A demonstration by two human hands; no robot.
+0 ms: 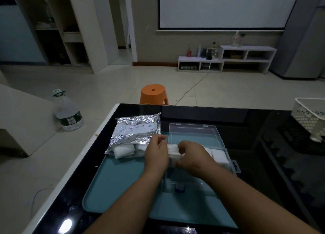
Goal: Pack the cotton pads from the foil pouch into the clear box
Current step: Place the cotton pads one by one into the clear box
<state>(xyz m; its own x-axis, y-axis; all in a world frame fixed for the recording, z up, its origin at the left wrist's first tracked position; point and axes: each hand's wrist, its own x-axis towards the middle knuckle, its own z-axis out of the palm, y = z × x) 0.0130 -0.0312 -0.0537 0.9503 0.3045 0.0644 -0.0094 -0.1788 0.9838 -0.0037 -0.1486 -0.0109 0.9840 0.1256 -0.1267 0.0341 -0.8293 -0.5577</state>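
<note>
A silver foil pouch (136, 130) lies on the left of a teal tray (119, 184), white cotton pads (123, 151) showing at its near, clear end. To its right stands the clear box (193, 133), lid open and leaning back, with white pads (219, 156) stacked at its right side. Over the box's left part, my left hand (156, 154) and my right hand (191, 154) both grip a stack of white cotton pads (173, 150) between them. My arms hide the near part of the box.
The tray sits on a glossy black table (263, 145). A white perforated basket (309, 115) stands at the table's right edge. An orange stool (153, 93) is beyond the far edge, and a large water bottle (67, 112) stands on the floor at left.
</note>
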